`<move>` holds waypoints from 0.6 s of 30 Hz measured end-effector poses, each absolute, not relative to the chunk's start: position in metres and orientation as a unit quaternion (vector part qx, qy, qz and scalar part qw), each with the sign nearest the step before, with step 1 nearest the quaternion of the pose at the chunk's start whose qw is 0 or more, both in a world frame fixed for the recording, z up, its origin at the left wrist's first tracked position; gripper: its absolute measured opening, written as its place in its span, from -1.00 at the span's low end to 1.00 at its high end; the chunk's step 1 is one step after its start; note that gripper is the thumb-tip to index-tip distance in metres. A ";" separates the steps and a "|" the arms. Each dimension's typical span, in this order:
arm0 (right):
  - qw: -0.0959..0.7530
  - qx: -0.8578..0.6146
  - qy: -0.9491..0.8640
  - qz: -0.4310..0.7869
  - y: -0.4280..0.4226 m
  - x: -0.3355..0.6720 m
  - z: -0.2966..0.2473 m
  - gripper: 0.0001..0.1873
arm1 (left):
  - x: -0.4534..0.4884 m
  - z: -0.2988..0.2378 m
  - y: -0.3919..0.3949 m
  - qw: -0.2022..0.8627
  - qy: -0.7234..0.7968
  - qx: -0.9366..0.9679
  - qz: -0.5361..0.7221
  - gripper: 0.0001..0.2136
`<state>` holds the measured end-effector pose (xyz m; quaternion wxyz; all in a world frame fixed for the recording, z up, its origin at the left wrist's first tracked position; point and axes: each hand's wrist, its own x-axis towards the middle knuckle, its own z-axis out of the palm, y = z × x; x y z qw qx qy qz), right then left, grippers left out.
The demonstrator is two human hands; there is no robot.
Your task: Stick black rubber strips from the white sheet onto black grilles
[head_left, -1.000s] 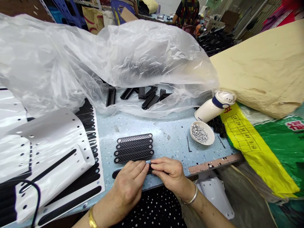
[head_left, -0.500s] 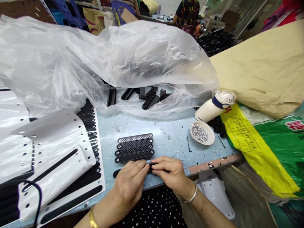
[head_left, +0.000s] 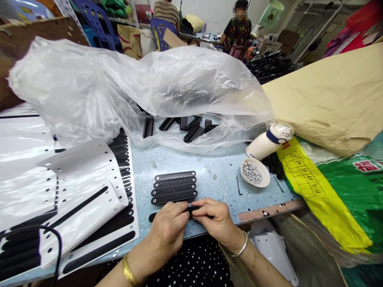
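Observation:
A long black strip with a rounded end (head_left: 152, 217) lies near the table's front edge, mostly covered by my hands. My left hand (head_left: 167, 227) rests over it, fingers together and bent down onto it. From the other side my right hand (head_left: 217, 221) pinches the strip close to its right end, thumb and fingertips almost meeting the left fingers. Whatever small part may sit between the fingertips is hidden. Just beyond the hands, several black lattice bars (head_left: 174, 190) lie side by side, with metal dots at their ends.
A white bowl (head_left: 265, 180) of small metal pieces stands right, beside a cream bottle (head_left: 259, 145). Thin black rods (head_left: 238, 185) lie near it. Clear plastic (head_left: 191, 87) covers loose black parts (head_left: 191, 131) behind. White sheets with black strips (head_left: 89, 171) fill the left. Two people sit far back.
The camera view has tilted up a little and shifted left, showing more of the room. Both hands stay on the black strip; the left fingertips have curled in slightly.

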<state>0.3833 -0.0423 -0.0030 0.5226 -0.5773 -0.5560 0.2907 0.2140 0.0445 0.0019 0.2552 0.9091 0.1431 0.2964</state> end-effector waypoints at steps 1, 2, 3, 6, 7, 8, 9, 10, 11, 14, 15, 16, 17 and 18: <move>0.523 -0.581 -0.552 0.288 -0.042 0.383 -0.002 -0.82 | 0.212 0.005 0.044 0.257 0.150 0.907 0.297 -0.77; 0.524 -0.587 -0.548 0.284 -0.042 0.383 -0.001 -0.83 | 0.209 0.008 0.044 0.260 0.154 0.905 0.299 -0.78; 0.524 -0.593 -0.543 0.281 -0.043 0.383 0.000 -0.83 | 0.205 0.011 0.044 0.261 0.155 0.903 0.305 -0.80; 0.515 -0.605 -0.539 0.279 -0.044 0.383 0.004 -0.75 | 0.186 0.018 0.047 0.230 0.151 0.900 0.339 -0.80; 0.506 -0.607 -0.548 0.274 -0.045 0.383 0.005 -0.71 | 0.179 0.020 0.048 0.208 0.155 0.899 0.354 -0.79; 0.496 -0.609 -0.562 0.259 -0.045 0.383 0.007 -0.68 | 0.173 0.021 0.049 0.186 0.163 0.897 0.367 -0.79; 0.484 -0.610 -0.581 0.235 -0.045 0.382 0.008 -0.68 | 0.168 0.022 0.050 0.170 0.172 0.895 0.376 -0.81; 0.473 -0.610 -0.601 0.207 -0.045 0.381 0.009 -0.70 | 0.163 0.021 0.051 0.159 0.180 0.894 0.378 -0.83; 0.459 -0.611 -0.619 0.180 -0.045 0.379 0.010 -0.72 | 0.160 0.020 0.052 0.153 0.186 0.895 0.375 -0.86; 0.415 -0.612 -0.659 0.138 -0.041 0.374 0.011 -0.74 | 0.157 0.014 0.054 0.140 0.198 0.903 0.354 -0.87; 0.401 -0.613 -0.667 0.137 -0.039 0.372 0.011 -0.74 | 0.158 0.011 0.054 0.139 0.201 0.905 0.348 -0.85; 0.391 -0.613 -0.673 0.137 -0.037 0.370 0.010 -0.73 | 0.159 0.008 0.055 0.142 0.206 0.905 0.344 -0.84; 0.385 -0.612 -0.677 0.139 -0.036 0.369 0.009 -0.74 | 0.161 0.005 0.055 0.149 0.210 0.904 0.342 -0.83; 0.384 -0.610 -0.678 0.143 -0.035 0.368 0.008 -0.75 | 0.162 0.002 0.054 0.159 0.212 0.902 0.342 -0.82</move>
